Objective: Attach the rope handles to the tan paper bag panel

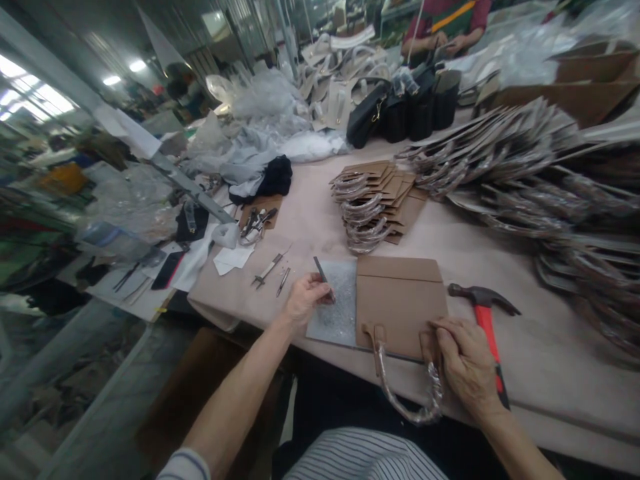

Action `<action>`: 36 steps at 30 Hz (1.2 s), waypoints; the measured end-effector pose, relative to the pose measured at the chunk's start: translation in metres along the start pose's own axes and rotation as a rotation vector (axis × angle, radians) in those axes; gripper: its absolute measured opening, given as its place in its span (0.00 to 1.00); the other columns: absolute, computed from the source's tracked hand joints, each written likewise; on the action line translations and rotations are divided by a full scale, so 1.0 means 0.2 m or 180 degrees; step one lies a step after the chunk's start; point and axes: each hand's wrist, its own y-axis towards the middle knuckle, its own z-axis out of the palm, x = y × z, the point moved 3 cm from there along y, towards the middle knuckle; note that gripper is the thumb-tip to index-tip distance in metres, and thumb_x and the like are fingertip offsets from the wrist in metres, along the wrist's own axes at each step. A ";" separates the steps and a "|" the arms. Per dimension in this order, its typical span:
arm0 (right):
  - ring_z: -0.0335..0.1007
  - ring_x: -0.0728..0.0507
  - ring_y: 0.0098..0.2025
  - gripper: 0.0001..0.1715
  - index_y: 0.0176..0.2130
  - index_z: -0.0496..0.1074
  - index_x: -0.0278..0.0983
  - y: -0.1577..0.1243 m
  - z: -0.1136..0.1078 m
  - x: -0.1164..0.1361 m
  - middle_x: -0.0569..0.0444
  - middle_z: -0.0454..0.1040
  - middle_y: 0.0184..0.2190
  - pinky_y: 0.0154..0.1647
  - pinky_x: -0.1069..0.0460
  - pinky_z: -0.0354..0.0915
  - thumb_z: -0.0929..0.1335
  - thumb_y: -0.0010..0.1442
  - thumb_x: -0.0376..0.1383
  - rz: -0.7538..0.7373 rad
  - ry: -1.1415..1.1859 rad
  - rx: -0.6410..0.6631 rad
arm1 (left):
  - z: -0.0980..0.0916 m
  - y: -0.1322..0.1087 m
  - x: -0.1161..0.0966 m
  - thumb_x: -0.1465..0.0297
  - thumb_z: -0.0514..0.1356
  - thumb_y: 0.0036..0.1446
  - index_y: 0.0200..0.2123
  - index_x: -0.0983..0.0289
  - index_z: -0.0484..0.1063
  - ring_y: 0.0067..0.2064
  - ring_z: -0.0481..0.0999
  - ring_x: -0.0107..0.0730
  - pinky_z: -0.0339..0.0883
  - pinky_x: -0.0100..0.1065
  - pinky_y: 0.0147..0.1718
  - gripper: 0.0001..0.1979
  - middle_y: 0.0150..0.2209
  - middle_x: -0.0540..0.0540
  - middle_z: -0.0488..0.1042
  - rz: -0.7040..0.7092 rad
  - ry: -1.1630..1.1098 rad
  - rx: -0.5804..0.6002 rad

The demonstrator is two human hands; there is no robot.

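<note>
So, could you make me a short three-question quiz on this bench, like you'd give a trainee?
1. Which hand holds the grey rod?
2. True or false: the hammer lies on top of the brown panel.
3. Fill the gap: the curved handle is wrapped in clear ____.

Key:
1. The left hand.
2. False; it lies beside the brown panel, to the right.
3. Plastic.
</note>
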 end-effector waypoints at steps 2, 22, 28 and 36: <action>0.72 0.40 0.42 0.10 0.41 0.75 0.41 0.00 0.00 0.00 0.51 0.77 0.38 0.48 0.42 0.66 0.64 0.68 0.40 0.0004 0.0012 -0.0005 | 0.14 -0.04 0.04 0.59 0.77 0.40 0.45 0.67 0.69 0.30 0.80 0.31 0.74 0.30 0.30 0.34 0.30 0.52 0.78 0.0060 -0.0545 0.0249; 0.71 0.40 0.44 0.09 0.43 0.74 0.41 -0.01 0.01 0.01 0.51 0.75 0.40 0.49 0.42 0.64 0.64 0.68 0.36 0.0060 0.0046 -0.0055 | 0.49 -0.19 0.23 0.75 0.63 0.55 0.37 0.66 0.79 0.37 0.81 0.33 0.75 0.31 0.39 0.06 0.34 0.55 0.81 0.1264 0.1266 0.0833; 0.72 0.40 0.44 0.09 0.43 0.74 0.42 -0.01 0.01 0.01 0.51 0.76 0.40 0.48 0.42 0.65 0.64 0.68 0.36 0.0017 0.0037 -0.0043 | 0.51 -0.19 0.24 0.74 0.62 0.56 0.36 0.66 0.78 0.36 0.81 0.34 0.76 0.32 0.39 0.06 0.35 0.56 0.81 0.1432 0.1346 0.0782; 0.71 0.40 0.44 0.09 0.43 0.74 0.42 -0.01 0.01 0.02 0.51 0.75 0.40 0.49 0.42 0.64 0.64 0.69 0.35 0.0049 0.0073 -0.0008 | 0.51 -0.19 0.25 0.74 0.62 0.57 0.37 0.66 0.78 0.36 0.81 0.34 0.76 0.32 0.38 0.05 0.35 0.57 0.81 0.1497 0.1273 0.0653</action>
